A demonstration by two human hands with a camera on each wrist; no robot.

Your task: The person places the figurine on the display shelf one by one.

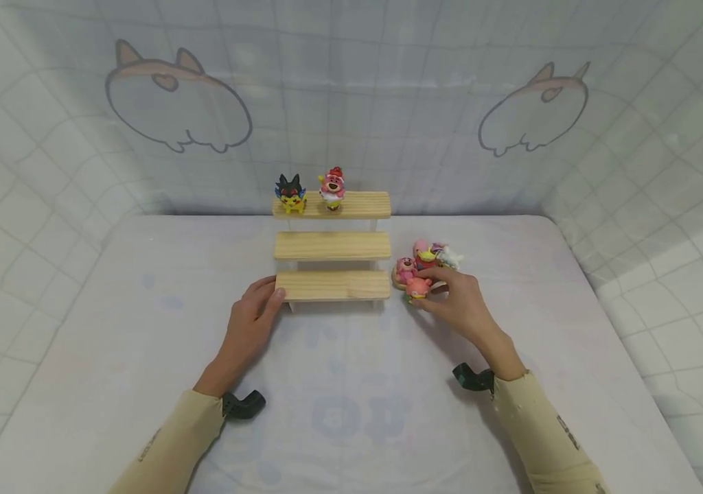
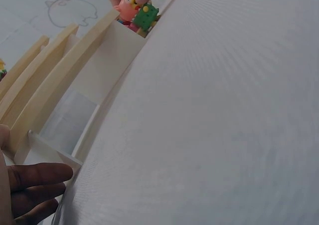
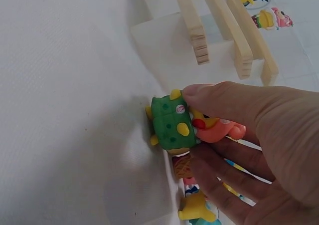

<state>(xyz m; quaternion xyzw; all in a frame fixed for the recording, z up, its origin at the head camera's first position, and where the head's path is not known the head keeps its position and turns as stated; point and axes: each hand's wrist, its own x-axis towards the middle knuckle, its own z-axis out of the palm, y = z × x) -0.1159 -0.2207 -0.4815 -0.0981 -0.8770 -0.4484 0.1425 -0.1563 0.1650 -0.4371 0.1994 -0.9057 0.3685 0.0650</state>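
My right hand [image 1: 459, 302] pinches a small figurine [image 3: 171, 122] between thumb and fingers. It has a salmon-pink head, a yellow face and a green block with yellow knobs. Close behind it, right of the stand, are a pink bear figurine [image 1: 406, 269] and several others, partly covered by the hand. A three-step wooden display stand [image 1: 333, 285] with pale supports is in the middle. At the left end of its lowest step, my left hand [image 1: 252, 319] touches the corner with its thumb; in the left wrist view its fingers [image 2: 42, 175] lie fairly straight beside the pale support.
On the top step stand a yellow figurine with a black eared hood [image 1: 290, 195] and a pink bear figurine with a red top [image 1: 332, 189]. A pale cloth [image 1: 339, 384] covers the table. Behind it hangs a grid-patterned curtain [image 1: 351, 103] with animal drawings.
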